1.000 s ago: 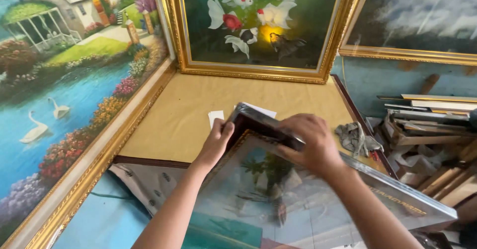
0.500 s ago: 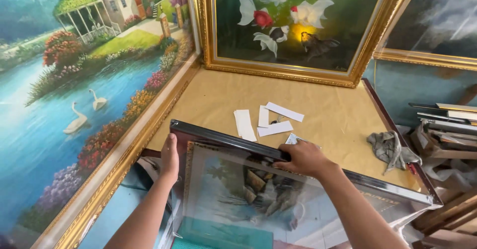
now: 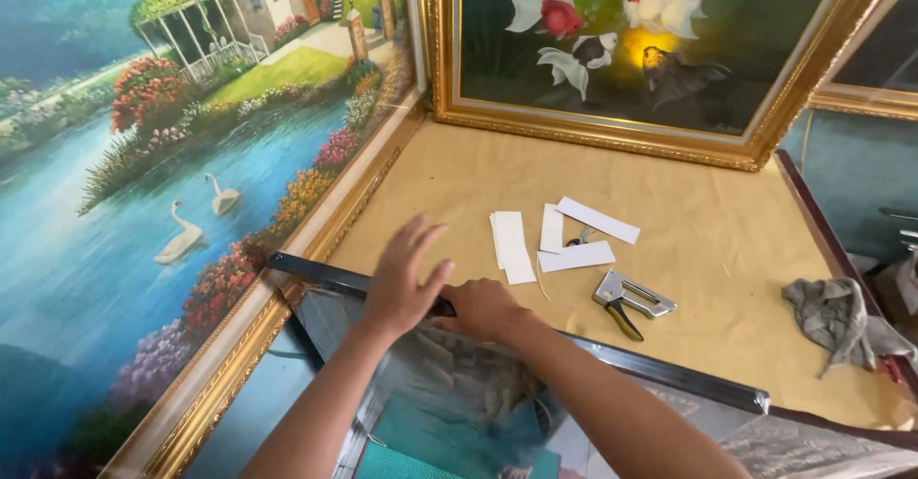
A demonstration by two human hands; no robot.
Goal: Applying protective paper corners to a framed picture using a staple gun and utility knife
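Both hands now meet at mid-frame on the silver frame (image 3: pixel 516 331).
Left hand (image 3: pixel 402 283) lies flat, grip open; right hand (image 3: pixel 483 309) grip closed on the rail; frame lowered since, stapler (image 3: pixel 631 297) uncovered.

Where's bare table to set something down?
Free brown paper: between the fish painting and white strips; also between the stapler and grey rag. Crowded around both hands, left and right, on the dark frame.
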